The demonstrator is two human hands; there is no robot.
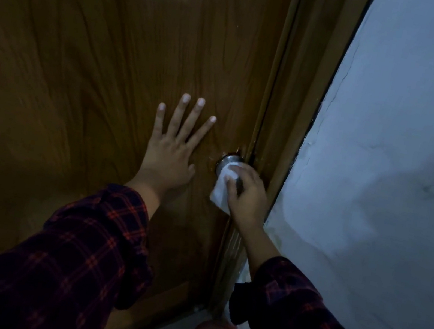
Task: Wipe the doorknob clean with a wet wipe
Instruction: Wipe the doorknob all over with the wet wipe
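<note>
Dim wooden door point(98, 58) fills frame. I log left hand point(170, 153) flat, fingers spread; right hand point(247, 192) pinching wet wipe point(221, 191) around doorknob point(227, 162), centre-right. Risk: wipe slips off, back unwiped.

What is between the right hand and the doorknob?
In the head view, a white wet wipe lies between the right hand and the metal doorknob; the hand presses it onto the knob.

door frame point(281, 135) just right of doorknob point(228, 161), left side open
</note>
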